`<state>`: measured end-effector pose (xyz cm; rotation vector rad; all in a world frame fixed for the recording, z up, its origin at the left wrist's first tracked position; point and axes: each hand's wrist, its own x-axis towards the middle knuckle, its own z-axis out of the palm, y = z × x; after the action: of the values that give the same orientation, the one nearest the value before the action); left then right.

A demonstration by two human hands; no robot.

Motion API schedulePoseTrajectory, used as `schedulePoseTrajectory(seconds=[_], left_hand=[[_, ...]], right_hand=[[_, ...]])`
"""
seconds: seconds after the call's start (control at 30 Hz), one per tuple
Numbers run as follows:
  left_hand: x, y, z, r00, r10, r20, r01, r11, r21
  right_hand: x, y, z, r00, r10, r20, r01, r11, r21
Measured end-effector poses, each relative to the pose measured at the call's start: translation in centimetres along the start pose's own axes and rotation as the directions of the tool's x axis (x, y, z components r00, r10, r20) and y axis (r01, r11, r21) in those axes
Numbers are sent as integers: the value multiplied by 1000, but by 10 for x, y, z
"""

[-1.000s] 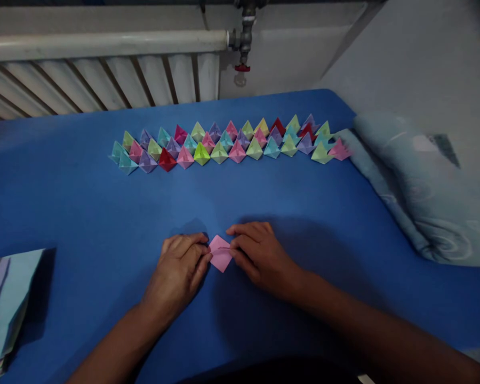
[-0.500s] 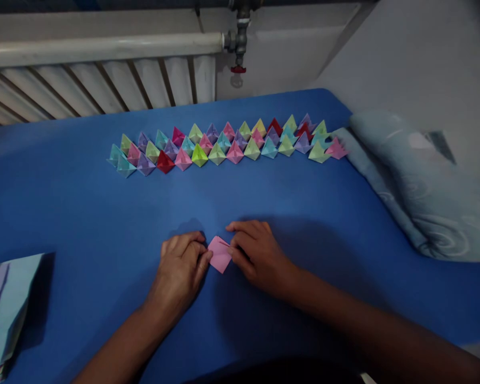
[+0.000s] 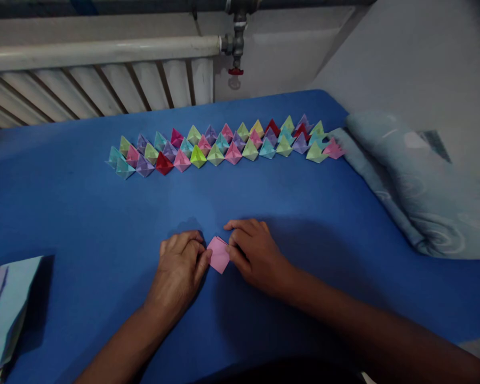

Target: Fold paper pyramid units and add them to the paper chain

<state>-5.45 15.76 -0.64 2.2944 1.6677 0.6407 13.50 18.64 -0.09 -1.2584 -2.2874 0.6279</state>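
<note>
Between my hands, a small folded square of pink paper [image 3: 218,256] lies close to the blue surface, one corner pointing toward me. My left hand [image 3: 181,261] pinches its left corner between thumb and curled fingers. At the right corner, my right hand [image 3: 253,249] grips the paper with thumb and a bent finger, while its index finger reaches out above the far edge. Fine fold lines and layered edges show along the paper's top. The fingertips partly cover both side corners.
Beyond my hands, rows of colourful folded paper boats [image 3: 215,154] stretch across the blue surface [image 3: 104,213]. A stack of coloured paper [image 3: 12,309] lies at the left edge. At the right is a folded grey-green blanket [image 3: 420,197]. A white radiator [image 3: 104,50] and a red-handled valve [image 3: 236,71] stand behind.
The view has shifted slightly. My right fingers have moved a little at the paper's right corner, and the slit-like flap gap near its upper right edge shows less. Both hands keep hold.
</note>
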Motion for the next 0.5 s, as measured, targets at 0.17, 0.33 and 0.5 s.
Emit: schedulePoseTrajectory(seconds=[0.17, 0.33, 0.5], left_hand=[[0, -1, 0, 1000, 9, -1, -9, 1000, -5], [-1, -2, -1, 1000, 17, -4, -17, 999, -29], [-2, -2, -1, 1000, 25, 4, -25, 1000, -11]], right_hand=[[-2, 2, 1, 1000, 12, -22, -12, 1000, 22], [-3, 4, 0, 1000, -8, -28, 9, 999, 34], [-4, 5, 1, 999, -11, -32, 12, 999, 44]])
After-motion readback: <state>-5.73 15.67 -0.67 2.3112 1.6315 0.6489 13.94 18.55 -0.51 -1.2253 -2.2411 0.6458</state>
